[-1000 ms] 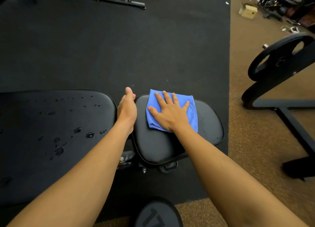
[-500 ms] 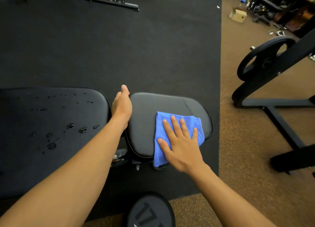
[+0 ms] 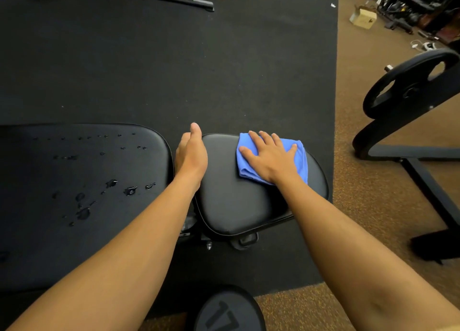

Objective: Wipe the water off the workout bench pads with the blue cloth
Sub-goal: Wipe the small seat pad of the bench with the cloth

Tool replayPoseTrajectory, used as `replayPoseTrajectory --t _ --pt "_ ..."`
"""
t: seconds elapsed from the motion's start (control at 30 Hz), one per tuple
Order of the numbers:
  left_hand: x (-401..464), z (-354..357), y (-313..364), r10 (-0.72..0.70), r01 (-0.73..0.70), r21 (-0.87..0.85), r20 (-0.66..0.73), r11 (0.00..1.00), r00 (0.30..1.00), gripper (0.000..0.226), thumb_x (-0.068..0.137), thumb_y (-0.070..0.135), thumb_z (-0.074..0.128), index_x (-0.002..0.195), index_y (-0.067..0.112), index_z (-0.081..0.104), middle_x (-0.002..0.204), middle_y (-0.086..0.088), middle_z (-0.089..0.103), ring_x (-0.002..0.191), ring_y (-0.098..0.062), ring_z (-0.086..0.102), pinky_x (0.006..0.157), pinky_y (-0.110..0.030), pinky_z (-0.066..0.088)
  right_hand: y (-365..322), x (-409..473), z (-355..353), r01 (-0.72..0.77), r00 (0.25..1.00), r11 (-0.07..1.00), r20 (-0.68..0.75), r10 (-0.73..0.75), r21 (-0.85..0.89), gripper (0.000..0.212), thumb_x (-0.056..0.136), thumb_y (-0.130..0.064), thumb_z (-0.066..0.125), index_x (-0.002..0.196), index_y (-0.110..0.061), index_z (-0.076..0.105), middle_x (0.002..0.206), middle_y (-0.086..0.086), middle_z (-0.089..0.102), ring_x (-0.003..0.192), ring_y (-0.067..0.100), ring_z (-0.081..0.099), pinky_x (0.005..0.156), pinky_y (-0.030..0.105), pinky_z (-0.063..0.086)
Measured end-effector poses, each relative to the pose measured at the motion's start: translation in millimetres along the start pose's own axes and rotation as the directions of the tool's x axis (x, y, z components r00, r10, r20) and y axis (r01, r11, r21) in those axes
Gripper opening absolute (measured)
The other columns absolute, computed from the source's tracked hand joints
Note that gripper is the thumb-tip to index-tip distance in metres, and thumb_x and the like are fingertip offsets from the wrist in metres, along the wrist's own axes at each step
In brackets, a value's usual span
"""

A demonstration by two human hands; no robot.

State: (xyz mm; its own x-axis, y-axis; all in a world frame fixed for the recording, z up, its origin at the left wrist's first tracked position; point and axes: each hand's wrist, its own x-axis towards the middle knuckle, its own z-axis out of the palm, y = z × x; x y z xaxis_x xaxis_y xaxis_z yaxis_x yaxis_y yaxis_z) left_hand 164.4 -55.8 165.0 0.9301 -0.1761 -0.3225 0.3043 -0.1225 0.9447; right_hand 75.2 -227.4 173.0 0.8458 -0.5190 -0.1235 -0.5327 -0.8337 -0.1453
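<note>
Blue cloth (image 3: pixel 271 156) under flat right hand (image 3: pixel 271 157) on seat pad (image 3: pixel 231 201), left hand (image 3: pixel 191 156) relaxed (plate (image 3: pixel 224 313) reads "17").

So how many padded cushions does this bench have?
2. The large pad at left is dotted with water; the small pad at centre lies under the blue cloth. The frame's left edge may hide more.

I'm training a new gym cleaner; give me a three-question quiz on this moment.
1. True or false: the right hand presses flat on the blue cloth.
2. Which pad shows water drops? A) the large pad B) the small pad
3. Fill in: the left hand rests in the gap between the two ____.

Key: 1 true; 2 A; 3 pads.
</note>
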Motion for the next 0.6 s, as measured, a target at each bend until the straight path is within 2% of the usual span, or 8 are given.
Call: replayPoseTrajectory --t 0.17,0.23,0.3,0.4,0.5,0.6 --pt "-12 -4 8 0.003 -0.005 0.078 0.021 0.997 1.0 0.051 0.101 0.061 0.025 0.114 0.025 0.058 0.109 0.009 0.058 0.108 -0.019 0.055 0.089 -0.037 0.039 1 -17 3 -0.009 1.0 1.0 0.001 0.009 -0.01 0.072 0.093 -0.074 0.019 0.157 -0.045 0.009 0.168 -0.012 0.004 0.155 0.018 -0.002 0.116 0.07 -0.001" --pt "-19 -4 13 0.013 -0.02 0.155 0.047 0.988 0.999 0.047 0.101 0.06 0.025 0.103 0.025 0.057 0.107 0.006 0.058 0.105 -0.021 0.054 0.086 -0.038 0.039 5 -39 4 -0.013 1.0 1.0 0.016 0.013 -0.008 0.073 0.094 -0.074 0.021 0.158 -0.043 0.006 0.168 -0.013 -0.002 0.155 0.017 -0.006 0.116 0.069 -0.001" --pt "-27 0 16 0.137 -0.152 0.285 0.071 0.947 0.988 0.041 0.1 0.059 0.027 0.088 0.028 0.052 0.106 0.004 0.059 0.102 -0.023 0.053 0.086 -0.039 0.039 12 -68 6 -0.015 1.0 1.0 0.019 0.015 -0.007 0.073 0.095 -0.072 0.022 0.159 -0.042 0.004 0.168 -0.013 -0.005 0.155 0.017 -0.008 0.117 0.067 -0.002" --pt "-42 17 19 0.327 -0.389 0.363 0.222 0.847 0.919 0.033 0.103 0.052 0.034 0.083 0.032 0.05 0.098 0.004 0.059 0.098 -0.022 0.054 0.081 -0.035 0.036 20 -111 13 -0.034 0.999 0.999 -0.009 0.035 0.009 0.071 0.097 -0.07 0.023 0.159 -0.041 0.004 0.168 -0.011 -0.006 0.155 0.018 -0.008 0.117 0.065 -0.004" --pt "-56 37 18 0.352 -0.496 0.351 0.4 0.794 0.846 0.034 0.106 0.046 0.037 0.08 0.03 0.052 0.084 0.009 0.058 0.089 -0.019 0.054 0.073 -0.03 0.03 29 -137 21 -0.029 0.998 0.999 -0.046 0.03 0.019 0.071 0.096 -0.07 0.018 0.159 -0.041 0.003 0.168 -0.012 -0.005 0.155 0.017 -0.008 0.119 0.062 -0.005" --pt "-48 46 21 0.329 -0.524 0.392 0.464 0.756 0.822 0.041 0.107 0.048 0.033 0.096 0.022 0.063 0.102 0.002 0.067 0.102 -0.022 0.057 0.078 -0.029 0.032 40 -144 23 -0.029 0.997 0.998 -0.073 0.033 0.047 0.076 0.089 -0.076 0.011 0.158 -0.045 0.005 0.168 -0.016 -0.003 0.154 0.013 -0.007 0.119 0.062 -0.004"
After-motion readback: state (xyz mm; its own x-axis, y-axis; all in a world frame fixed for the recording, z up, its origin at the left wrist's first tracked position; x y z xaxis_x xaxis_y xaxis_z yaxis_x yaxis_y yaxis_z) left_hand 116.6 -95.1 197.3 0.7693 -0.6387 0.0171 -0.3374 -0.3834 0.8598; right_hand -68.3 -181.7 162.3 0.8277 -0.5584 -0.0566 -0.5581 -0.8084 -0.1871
